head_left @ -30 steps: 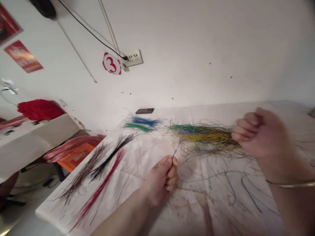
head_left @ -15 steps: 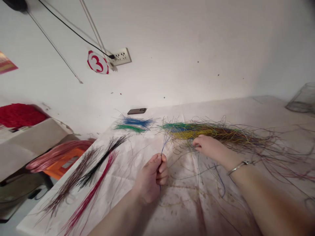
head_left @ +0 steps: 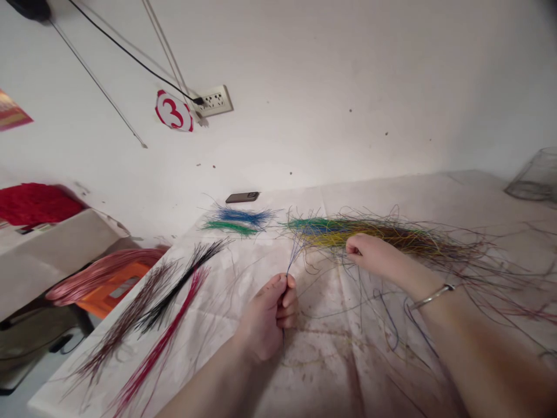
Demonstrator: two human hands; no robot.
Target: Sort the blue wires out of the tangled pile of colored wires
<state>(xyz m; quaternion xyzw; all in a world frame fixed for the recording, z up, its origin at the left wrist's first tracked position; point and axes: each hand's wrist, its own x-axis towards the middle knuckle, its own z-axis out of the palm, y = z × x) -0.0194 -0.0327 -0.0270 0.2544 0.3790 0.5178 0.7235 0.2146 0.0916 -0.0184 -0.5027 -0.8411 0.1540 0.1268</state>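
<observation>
My left hand [head_left: 270, 316] is closed in a pinch on a few thin blue wires [head_left: 292, 255] that stick up from its fingertips. My right hand [head_left: 369, 254], with a metal bangle [head_left: 430, 296] on the wrist, reaches into a tangled pile of mixed green, yellow, blue and brown wires [head_left: 391, 235]; its fingers are curled together at the pile's near edge. What they pinch is too thin to see. Both hands work over a white sheet-covered table [head_left: 331, 360].
Sorted wire bundles lie to the left: blue [head_left: 243, 215], green [head_left: 230, 227], black [head_left: 183, 278], red [head_left: 161, 342] and dark brown [head_left: 126, 319]. A phone [head_left: 242, 197] rests by the wall. An orange crate with pink wire coils [head_left: 108, 276] stands beside the table. A clear container [head_left: 535, 174] sits far right.
My right hand dropped from a raised fist at the right down into the mixed pile, then shifted slightly up and right. My left hand keeps its pinch on the blue wires.
</observation>
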